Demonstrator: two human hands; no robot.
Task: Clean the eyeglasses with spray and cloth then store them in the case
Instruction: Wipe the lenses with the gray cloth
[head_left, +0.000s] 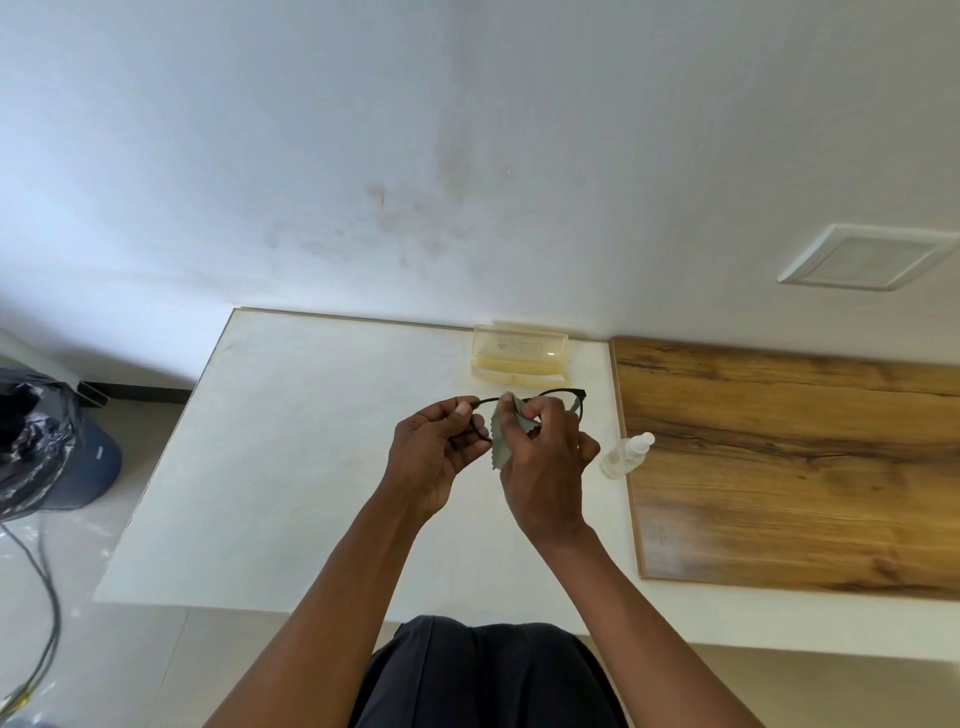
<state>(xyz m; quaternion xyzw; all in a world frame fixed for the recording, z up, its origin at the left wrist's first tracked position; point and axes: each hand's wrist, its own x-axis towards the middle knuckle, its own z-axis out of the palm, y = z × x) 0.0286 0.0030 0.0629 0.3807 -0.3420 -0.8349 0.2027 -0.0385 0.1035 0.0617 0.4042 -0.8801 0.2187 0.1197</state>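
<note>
Above the white table (311, 467), the left hand (434, 457) pinches black-framed eyeglasses (563, 397); right hand (545, 467) fingers (540, 415) press a grey-green cloth (511, 434) on a lens.

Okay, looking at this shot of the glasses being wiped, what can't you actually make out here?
Head view:
- Left lens of the eyeglasses: hidden by the cloth and both hands, left and right.
- Lettering on the case: too small.
- Spray bottle fill level: clear, unreadable.
- Bin bag: cut by left edge.

Embossed lettering stood on the lid of the translucent yellow eyeglass case (520, 345) (two lines, too faint to read); no other text was visible.
</note>
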